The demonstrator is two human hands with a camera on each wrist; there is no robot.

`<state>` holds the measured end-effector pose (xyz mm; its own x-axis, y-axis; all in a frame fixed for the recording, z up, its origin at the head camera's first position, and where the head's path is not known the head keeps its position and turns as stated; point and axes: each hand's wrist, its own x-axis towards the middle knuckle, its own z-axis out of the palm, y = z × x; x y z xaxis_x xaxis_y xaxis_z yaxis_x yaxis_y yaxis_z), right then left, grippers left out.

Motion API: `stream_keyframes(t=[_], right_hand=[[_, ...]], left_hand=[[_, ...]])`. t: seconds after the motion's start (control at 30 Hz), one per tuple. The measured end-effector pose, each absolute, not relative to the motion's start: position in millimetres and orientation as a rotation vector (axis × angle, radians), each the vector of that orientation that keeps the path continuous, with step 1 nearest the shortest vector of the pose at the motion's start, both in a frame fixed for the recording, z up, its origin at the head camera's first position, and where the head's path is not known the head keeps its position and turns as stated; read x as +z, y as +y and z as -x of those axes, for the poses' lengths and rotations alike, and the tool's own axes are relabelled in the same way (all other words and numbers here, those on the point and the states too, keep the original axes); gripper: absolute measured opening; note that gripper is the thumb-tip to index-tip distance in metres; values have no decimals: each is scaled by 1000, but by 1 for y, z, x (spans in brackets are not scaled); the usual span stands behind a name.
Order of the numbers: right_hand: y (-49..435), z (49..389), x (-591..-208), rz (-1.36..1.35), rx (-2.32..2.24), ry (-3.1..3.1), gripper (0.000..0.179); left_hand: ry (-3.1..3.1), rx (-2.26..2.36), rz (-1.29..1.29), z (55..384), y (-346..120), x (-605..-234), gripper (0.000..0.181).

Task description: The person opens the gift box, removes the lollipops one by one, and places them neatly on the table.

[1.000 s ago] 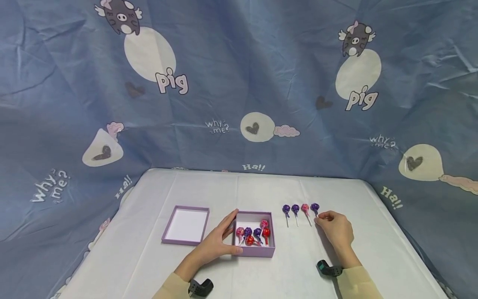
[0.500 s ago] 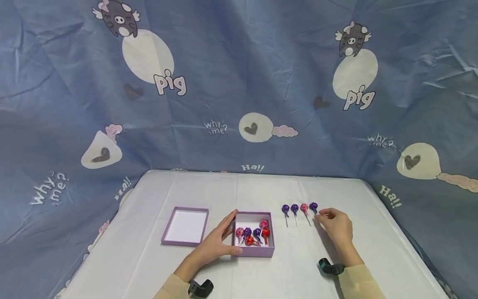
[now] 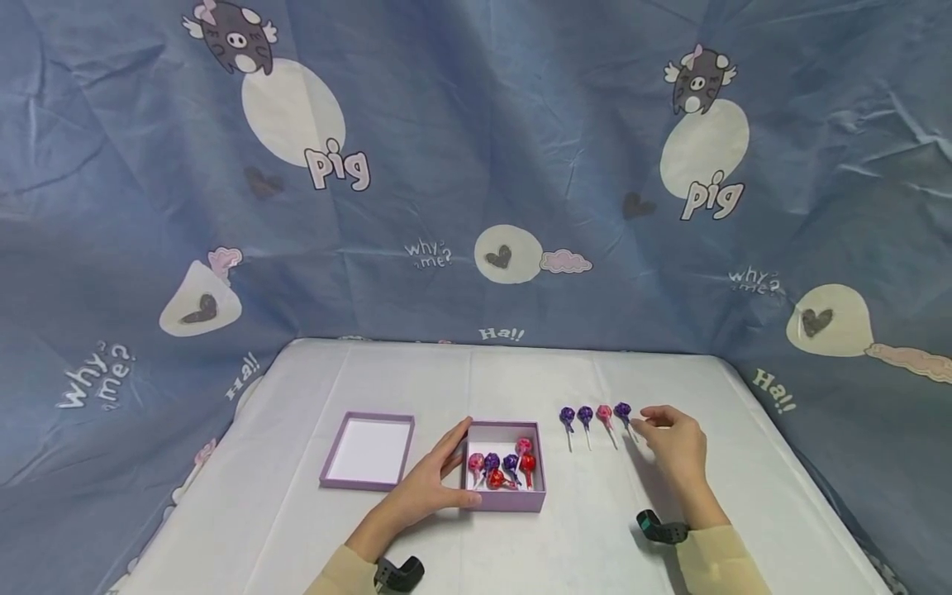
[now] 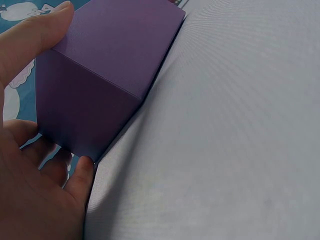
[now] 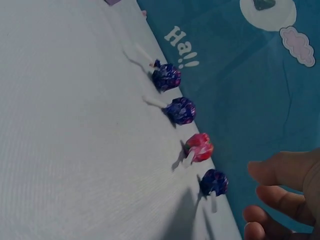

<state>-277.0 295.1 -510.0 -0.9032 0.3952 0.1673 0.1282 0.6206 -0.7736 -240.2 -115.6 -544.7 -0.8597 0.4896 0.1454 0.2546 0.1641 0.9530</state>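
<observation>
In the head view my left hand (image 3: 426,489) holds an open purple box (image 3: 513,502) at its left side, thumb on the front wall and fingers spread toward the back corner. Several wrapped lollipops, pink, purple and red, lie in the box, one of them a red lollipop (image 3: 527,464). To its right a row lies on the table: a purple lollipop (image 3: 568,415), another purple lollipop (image 3: 585,414), a pink lollipop (image 3: 604,411) and a last purple lollipop (image 5: 214,183). Beside that last one, my right hand (image 3: 678,446) hovers with loosely bent fingers, holding nothing.
A purple-rimmed lid (image 3: 366,486) lies left of the box, its white inside up. The white-covered table (image 3: 565,545) ends at a blue printed curtain (image 3: 416,297) at the back. Dark wrist bands sit at both sleeves.
My right hand has let go of the stick of the rightmost purple lollipop and drawn slightly right, away from it. My left hand stays on the box.
</observation>
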Motion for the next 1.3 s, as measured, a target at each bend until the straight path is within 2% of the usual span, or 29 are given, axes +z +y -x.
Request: stream_keyframes(t=[0.47,0.67,0.9,1.3], right_hand=[[278,271,-490,252,1121,-2477,23],[260,272,-473,139,1146,-2467,18],[238,270,-462,71,1209,-2477,20],[205,266,-456,-70,1255,-2497,22]], left_hand=[[2202,1776,-737,241,-116,-545,114],[2216,1765,-718,241,-115,-543,113],[2208,1772,-706,239,-117,-542,112],[2229,1769,-717,239,-116,-542,113]])
